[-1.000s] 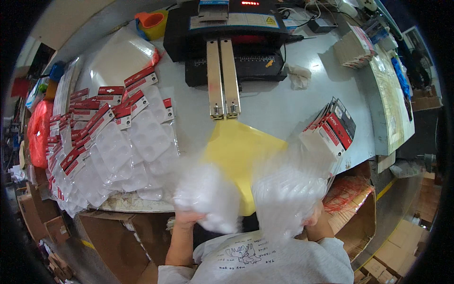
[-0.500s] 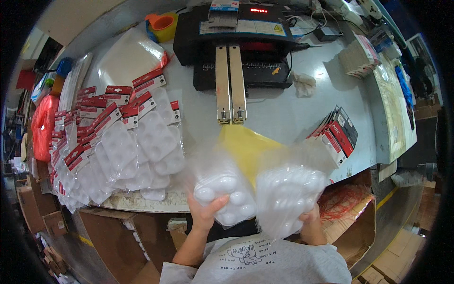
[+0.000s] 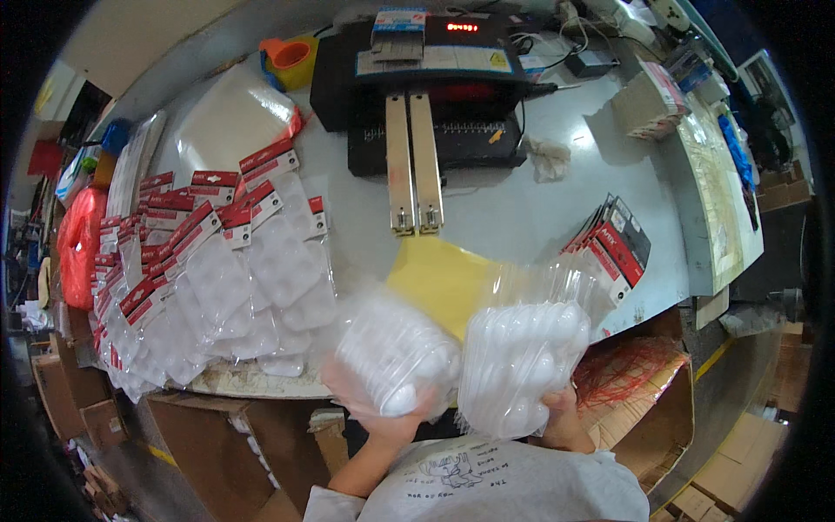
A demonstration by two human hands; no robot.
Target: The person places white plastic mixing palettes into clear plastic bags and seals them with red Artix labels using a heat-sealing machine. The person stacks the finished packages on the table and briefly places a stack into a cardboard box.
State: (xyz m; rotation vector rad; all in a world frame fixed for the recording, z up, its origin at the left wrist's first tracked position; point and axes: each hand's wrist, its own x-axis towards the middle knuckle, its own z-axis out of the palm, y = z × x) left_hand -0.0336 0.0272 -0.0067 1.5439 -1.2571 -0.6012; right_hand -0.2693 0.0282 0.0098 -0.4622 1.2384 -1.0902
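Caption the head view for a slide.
Left hand and right hand each hold a stack of bagged white trays, yellow sheet and black machine beyond.

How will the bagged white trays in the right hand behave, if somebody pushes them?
The bagged white trays may slip over each other, since their clear film looks glossy. Probably they are light: the right hand alone holds them.

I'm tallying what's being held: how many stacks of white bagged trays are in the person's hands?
2: the left stack in the left hand, and the right stack in the right hand. Overlap hides how many pieces each contains.
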